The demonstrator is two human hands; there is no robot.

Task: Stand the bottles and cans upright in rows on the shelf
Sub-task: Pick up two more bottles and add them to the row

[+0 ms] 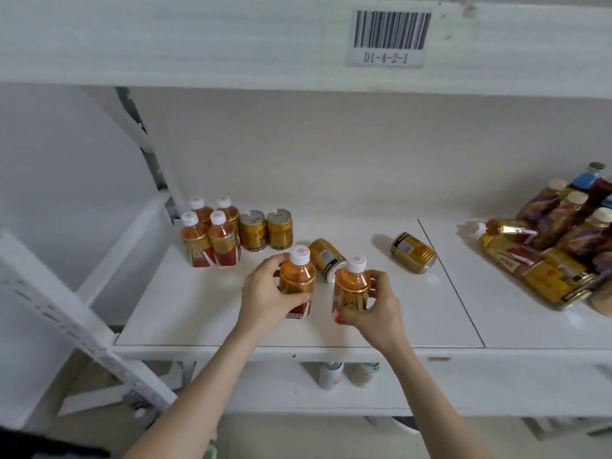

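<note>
The person is holding two amber tea bottles upright over the front middle of the shelf (185, 313). The left hand (265, 294) is curling its fingers and thumb round the left bottle (297, 276). The right hand (376, 304) is wrapping the right bottle (351, 284) in the same way. I cannot tell whether either base is resting on the board.

In the back left corner, a block of four bottles (210, 236) is already standing two by two. A pair of upright gold cans (266, 230) is standing just beside it on the right, so two short rows are taking shape.

Much is still waiting. A tipped can (326, 258) is lying on its side just behind and between the two held bottles. A second fallen can (413, 251) is lying well apart from it, near the seam in the board. A heap of bottles and cans (546, 246) is lying jumbled against the right edge.

By my judgement the job is sitting well short of halfway. The held pair is probably heading for the bottle rows, and the fallen cans and the heap remain to be stood up.
</note>
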